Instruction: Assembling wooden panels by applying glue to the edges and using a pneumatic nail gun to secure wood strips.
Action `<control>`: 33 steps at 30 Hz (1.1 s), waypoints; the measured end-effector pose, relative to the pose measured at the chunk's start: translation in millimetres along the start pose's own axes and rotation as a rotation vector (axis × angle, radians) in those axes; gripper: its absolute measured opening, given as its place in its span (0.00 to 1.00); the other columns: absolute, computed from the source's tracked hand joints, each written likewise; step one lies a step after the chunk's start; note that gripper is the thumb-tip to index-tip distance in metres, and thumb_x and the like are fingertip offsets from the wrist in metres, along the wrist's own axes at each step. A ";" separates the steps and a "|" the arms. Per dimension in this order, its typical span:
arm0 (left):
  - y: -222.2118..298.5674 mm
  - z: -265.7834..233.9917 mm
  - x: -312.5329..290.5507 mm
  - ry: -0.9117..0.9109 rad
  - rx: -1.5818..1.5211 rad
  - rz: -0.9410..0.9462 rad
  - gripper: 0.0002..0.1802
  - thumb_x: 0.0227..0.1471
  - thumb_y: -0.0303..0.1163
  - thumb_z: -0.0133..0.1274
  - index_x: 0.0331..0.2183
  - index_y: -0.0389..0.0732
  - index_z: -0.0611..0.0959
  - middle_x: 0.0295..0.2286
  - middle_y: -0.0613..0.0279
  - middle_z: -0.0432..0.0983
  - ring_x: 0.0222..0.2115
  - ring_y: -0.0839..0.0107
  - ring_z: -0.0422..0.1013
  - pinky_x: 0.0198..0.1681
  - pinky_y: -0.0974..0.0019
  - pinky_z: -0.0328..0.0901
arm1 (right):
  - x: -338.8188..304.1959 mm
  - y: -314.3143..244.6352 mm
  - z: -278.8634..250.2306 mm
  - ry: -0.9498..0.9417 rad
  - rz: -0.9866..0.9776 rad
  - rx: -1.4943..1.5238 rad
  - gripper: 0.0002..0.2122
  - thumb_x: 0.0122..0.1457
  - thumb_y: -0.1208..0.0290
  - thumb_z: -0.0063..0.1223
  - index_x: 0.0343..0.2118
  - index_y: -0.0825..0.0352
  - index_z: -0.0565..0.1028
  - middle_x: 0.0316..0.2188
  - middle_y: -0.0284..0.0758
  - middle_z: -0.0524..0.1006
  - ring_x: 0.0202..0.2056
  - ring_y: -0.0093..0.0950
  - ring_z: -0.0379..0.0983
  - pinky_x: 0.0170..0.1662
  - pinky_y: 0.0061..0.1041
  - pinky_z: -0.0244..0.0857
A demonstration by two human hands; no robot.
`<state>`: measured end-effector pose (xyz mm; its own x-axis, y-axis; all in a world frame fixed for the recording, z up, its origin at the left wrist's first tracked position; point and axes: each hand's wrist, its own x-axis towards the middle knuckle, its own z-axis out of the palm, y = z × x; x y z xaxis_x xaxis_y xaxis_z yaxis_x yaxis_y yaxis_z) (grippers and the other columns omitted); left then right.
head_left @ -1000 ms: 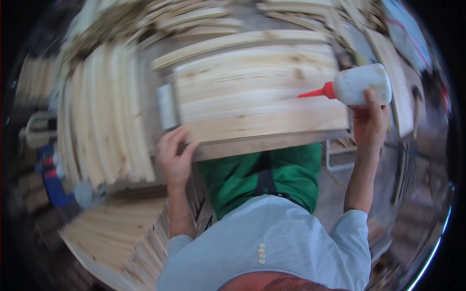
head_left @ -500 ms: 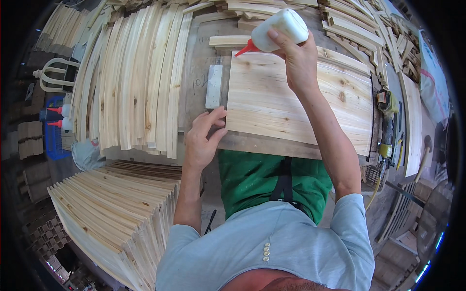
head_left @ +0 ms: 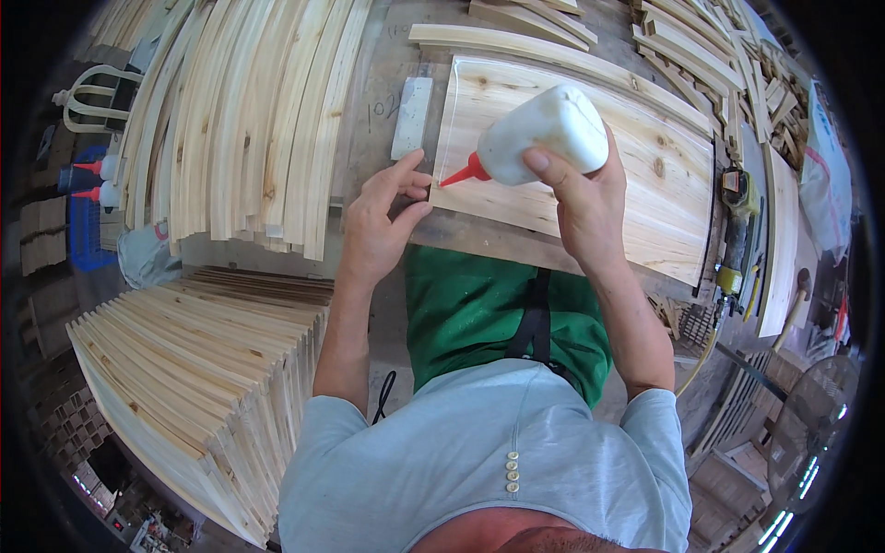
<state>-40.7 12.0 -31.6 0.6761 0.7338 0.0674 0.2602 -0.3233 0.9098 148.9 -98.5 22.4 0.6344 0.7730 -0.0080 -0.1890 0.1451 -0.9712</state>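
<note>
Since half a second ago, the white bottle (head_left: 544,138) has moved from the far-left corner of the wooden panel (head_left: 668,207) to its near-left corner — red nozzle (head_left: 468,171) pointing down there. Close beyond the panel's left edge lies a pale block (head_left: 412,118), then bare bench (head_left: 364,157); a long strip (head_left: 553,62) runs near its far edge, a power tool (head_left: 735,189) beside its right. Over the panel, the right hand (head_left: 590,198) grips the tilted bottle, forearm crossing the near edge. By the near-left corner, the left hand (head_left: 383,217) is loosely curled — contact unclear.
</note>
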 end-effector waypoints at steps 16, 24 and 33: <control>-7.3 3.5 -0.2 0.006 -0.035 -0.003 0.30 0.43 0.15 0.56 0.52 0.39 0.74 0.37 0.59 0.77 0.33 0.73 0.72 0.42 0.69 0.68 | -43.0 -20.4 -45.5 0.121 0.002 -0.102 0.30 0.46 0.79 0.66 0.52 0.68 0.64 0.44 0.34 0.73 0.46 0.24 0.70 0.49 0.25 0.66; -9.7 6.1 -2.4 -0.018 -0.069 -0.031 0.28 0.46 0.14 0.53 0.52 0.36 0.73 0.38 0.59 0.77 0.35 0.74 0.71 0.44 0.71 0.66 | -105.7 -47.3 -155.0 0.364 -0.109 -0.059 0.31 0.46 0.84 0.62 0.54 0.68 0.63 0.46 0.40 0.74 0.48 0.32 0.71 0.53 0.34 0.64; -14.2 3.9 -1.0 -0.077 -0.124 -0.049 0.27 0.50 0.14 0.51 0.54 0.34 0.70 0.41 0.59 0.74 0.38 0.74 0.69 0.47 0.71 0.64 | -163.8 -79.0 -252.7 0.730 -0.217 -0.286 0.28 0.48 0.81 0.62 0.54 0.68 0.64 0.44 0.36 0.73 0.46 0.29 0.71 0.51 0.31 0.66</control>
<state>-42.4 13.6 -46.2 0.7164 0.6976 -0.0058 0.2108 -0.2085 0.9550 249.4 -392.6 40.3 0.9824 0.1342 0.1298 0.1303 0.0053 -0.9915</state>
